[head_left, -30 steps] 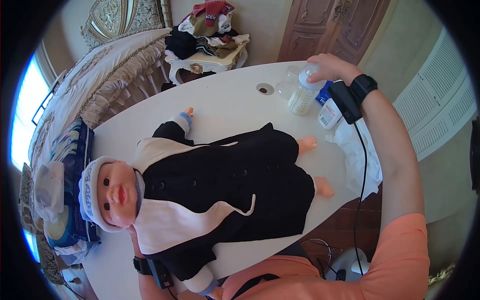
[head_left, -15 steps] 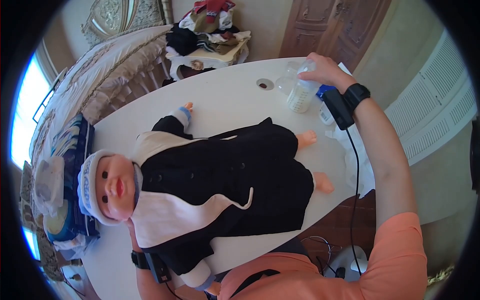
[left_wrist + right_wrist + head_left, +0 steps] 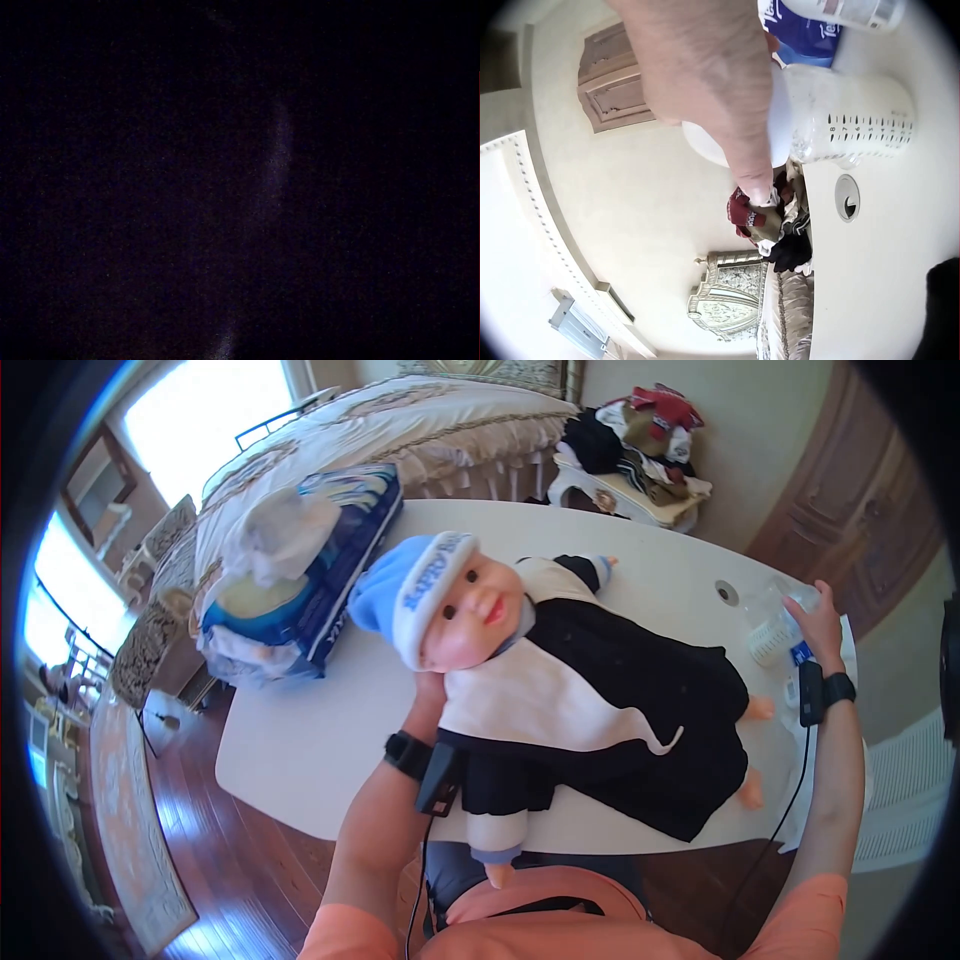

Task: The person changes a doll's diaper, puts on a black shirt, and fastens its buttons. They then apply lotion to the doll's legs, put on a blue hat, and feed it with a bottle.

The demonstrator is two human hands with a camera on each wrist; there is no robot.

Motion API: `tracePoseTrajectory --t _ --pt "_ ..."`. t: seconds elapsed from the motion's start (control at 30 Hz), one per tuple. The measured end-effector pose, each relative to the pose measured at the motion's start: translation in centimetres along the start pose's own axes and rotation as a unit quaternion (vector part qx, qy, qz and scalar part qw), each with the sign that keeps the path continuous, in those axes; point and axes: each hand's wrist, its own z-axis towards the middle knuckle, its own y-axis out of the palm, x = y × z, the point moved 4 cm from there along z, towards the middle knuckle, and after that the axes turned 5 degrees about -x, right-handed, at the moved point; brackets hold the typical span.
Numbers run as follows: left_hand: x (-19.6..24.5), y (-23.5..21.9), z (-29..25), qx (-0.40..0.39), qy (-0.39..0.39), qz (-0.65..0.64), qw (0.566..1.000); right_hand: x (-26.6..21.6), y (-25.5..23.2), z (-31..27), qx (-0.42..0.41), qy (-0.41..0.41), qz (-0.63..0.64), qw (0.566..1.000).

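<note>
A baby doll [image 3: 475, 615] in a blue-and-white knit cap lies face up on the white table, dressed in a black robe [image 3: 650, 690] with a wide cream collar. My left hand [image 3: 430, 692] reaches under the doll's neck, its fingers hidden there; the left wrist view is almost black. At the table's far right, my right hand [image 3: 822, 628] grips a baby bottle [image 3: 768, 644] round its white top. In the right wrist view, the thumb lies across the top, and the clear bottle body has measuring marks with milky white contents.
A blue tissue packet [image 3: 804, 36] and a white plastic bottle [image 3: 855, 10] stand beside the baby bottle. A blue plastic-wrapped pack [image 3: 370, 535] sits at the table's left. A round hole [image 3: 727, 593] is set in the tabletop. A cable hangs from each wrist camera.
The head view has swung left, so the doll and bottle appear further right. The doll's head looks larger and closer. My right hand stays on the baby bottle, my left under the neck.
</note>
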Motion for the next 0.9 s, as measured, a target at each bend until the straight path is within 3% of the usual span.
tracePoseTrajectory --t 0.13,0.2,0.27,0.4,0.47,0.53,0.57,0.63,0.67,0.73,0.87,0.9 --pt "-0.3 -0.7 0.7 0.018 0.027 0.006 0.999 -0.6 -0.4 -0.3 0.019 0.032 -0.022 0.999" --pt "-0.4 -1.2 0.8 0.028 0.03 0.01 0.999 -0.8 -0.9 -0.8 0.178 -0.044 -0.08 0.98" --pt "-0.5 -2.0 0.9 0.043 0.033 0.019 0.998 -1.8 -1.2 -1.6 0.218 -0.079 -0.087 0.969" --pt "-0.7 -3.7 1.2 0.06 0.004 0.058 0.997 -5.7 0.2 -3.4 0.173 -0.16 -0.015 0.972" --pt "-0.8 -3.4 1.1 0.054 -0.002 0.04 0.998 -8.6 2.0 -4.8 0.061 -0.223 0.052 0.971" --pt "-0.7 -2.9 1.1 0.046 -0.008 0.024 0.999 -12.9 2.2 -6.9 0.052 -0.284 0.105 0.952" --pt "-0.5 -2.6 1.0 0.058 -0.006 0.06 0.997 -14.1 2.4 -7.5 0.053 -0.284 0.106 0.951" --pt "-0.1 -2.2 0.7 0.068 -0.006 0.097 0.993 -15.9 4.1 -8.4 -0.061 -0.278 0.173 0.943" --pt "0.1 -2.1 0.7 0.056 -0.013 0.078 0.995 -16.5 4.3 -8.7 -0.059 -0.275 0.173 0.944" --pt "0.1 -1.8 0.6 0.029 -0.035 0.037 0.998 -17.1 5.6 -9.1 -0.195 -0.224 0.268 0.917" --pt "0.1 0.2 -0.4 -0.017 -0.083 -0.01 0.996 -17.3 5.9 -9.9 -0.208 -0.185 0.305 0.911" --pt "0.0 0.7 -0.4 -0.119 -0.107 -0.11 0.981 -17.4 5.8 -10.1 -0.206 -0.182 0.309 0.91"
